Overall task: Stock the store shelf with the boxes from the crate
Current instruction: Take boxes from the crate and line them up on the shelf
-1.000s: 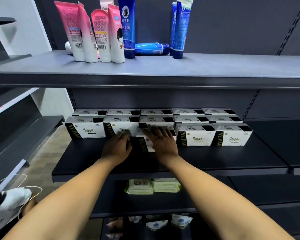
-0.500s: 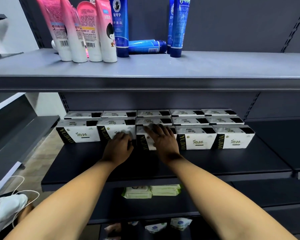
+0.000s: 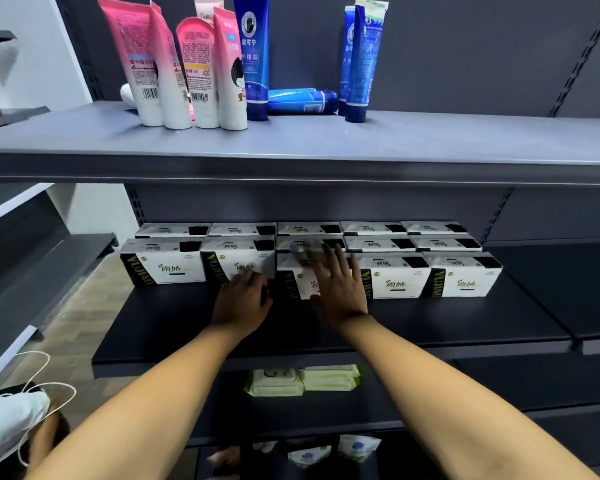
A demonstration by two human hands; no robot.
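The white cardboard box with a black end (image 3: 297,284) has slid back, almost level with the front row on the dark metal shelf (image 3: 174,327), so it is nearly stocked. The right hand (image 3: 340,289) presses it with flat, spread fingers. The left hand (image 3: 243,299) is curled at its end; I cannot tell if it grips.

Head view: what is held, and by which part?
No clear grip: the right hand presses flat on the middle white-and-black cardboard box, front face; the left hand touches its black end.

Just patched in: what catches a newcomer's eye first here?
Both hands meet at the white boxes on the middle shelf: the right hand lies flat on the centre box, the left hand against its left end. Above, pink tubes and blue tubes sit on the grey shelf.
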